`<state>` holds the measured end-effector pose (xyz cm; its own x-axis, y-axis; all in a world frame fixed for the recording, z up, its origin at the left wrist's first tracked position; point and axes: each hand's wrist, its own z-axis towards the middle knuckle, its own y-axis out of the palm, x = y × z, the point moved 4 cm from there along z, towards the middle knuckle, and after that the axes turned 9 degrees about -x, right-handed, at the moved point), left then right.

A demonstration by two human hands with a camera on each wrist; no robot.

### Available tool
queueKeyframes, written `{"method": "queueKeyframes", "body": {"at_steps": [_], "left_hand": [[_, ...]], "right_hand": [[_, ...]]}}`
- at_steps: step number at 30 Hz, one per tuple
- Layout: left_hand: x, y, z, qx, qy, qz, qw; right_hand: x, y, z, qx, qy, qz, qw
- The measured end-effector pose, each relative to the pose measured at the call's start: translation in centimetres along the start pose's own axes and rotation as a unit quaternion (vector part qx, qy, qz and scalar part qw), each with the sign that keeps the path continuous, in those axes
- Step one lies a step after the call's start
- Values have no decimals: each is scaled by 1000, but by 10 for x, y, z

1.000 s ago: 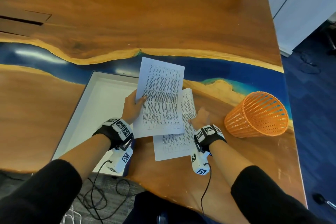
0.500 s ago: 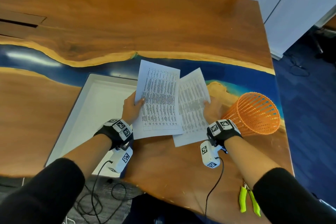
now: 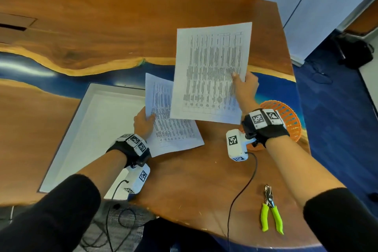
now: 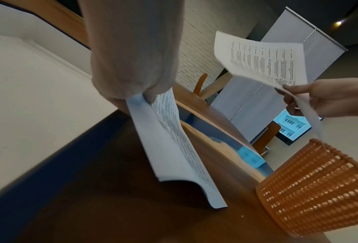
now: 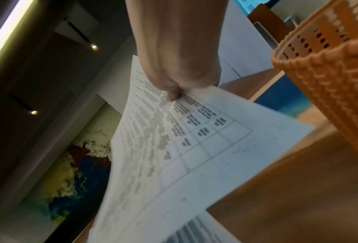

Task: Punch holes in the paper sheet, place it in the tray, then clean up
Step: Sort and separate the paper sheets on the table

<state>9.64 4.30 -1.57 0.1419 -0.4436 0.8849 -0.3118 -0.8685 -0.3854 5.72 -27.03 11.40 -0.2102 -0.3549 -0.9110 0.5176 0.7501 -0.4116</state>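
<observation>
My right hand (image 3: 243, 86) pinches the right edge of a printed paper sheet (image 3: 210, 71) and holds it up above the table; the right wrist view shows thumb and fingers on that sheet (image 5: 173, 148). My left hand (image 3: 144, 122) grips the left edge of a second printed sheet (image 3: 173, 131) lying low over the table beside the white tray (image 3: 86, 129). In the left wrist view this lower sheet (image 4: 173, 144) droops from my fingers. A hole punch with green handles (image 3: 271, 215) lies on the table near its front edge, right of centre.
An orange mesh basket (image 3: 286, 120) lies on its side right of my right wrist, also the basket (image 4: 319, 189) in the left wrist view. The wooden table (image 3: 102, 16) with a blue resin band extends far back. Cables run from both wrist cameras over the front edge.
My right hand has lifted its sheet up and to the right, clear of the other sheet. The left hand keeps its sheet by the tray. The view shifted, showing the hole punch.
</observation>
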Motion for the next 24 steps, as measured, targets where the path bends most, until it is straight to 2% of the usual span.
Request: {"method": "queueKeyframes", "body": {"at_steps": [4,8,11,17,20,22,24], "left_hand": [[15,7,-1,-34,20,-57,998],[24,11,4,-69,10,-144,987],[34,15,5,-107,14,-174,979],[38,19,5,-153,13,-183,971],[39,22,6,-133,-25,-181,974],[43,25,4,-122,-75,-230,963],[52,29,1,-125,-57,-298,945]], "right_hand": [[6,20,-13,-73,15,51,996],[29,45,-24,-180,116,95,972],[43,57,-33,-229,176,65,955],[55,58,-44,-226,190,51,954],[56,58,-47,-219,180,35,958],[56,58,-47,-198,160,42,966],[58,58,-47,-163,152,51,974]]}}
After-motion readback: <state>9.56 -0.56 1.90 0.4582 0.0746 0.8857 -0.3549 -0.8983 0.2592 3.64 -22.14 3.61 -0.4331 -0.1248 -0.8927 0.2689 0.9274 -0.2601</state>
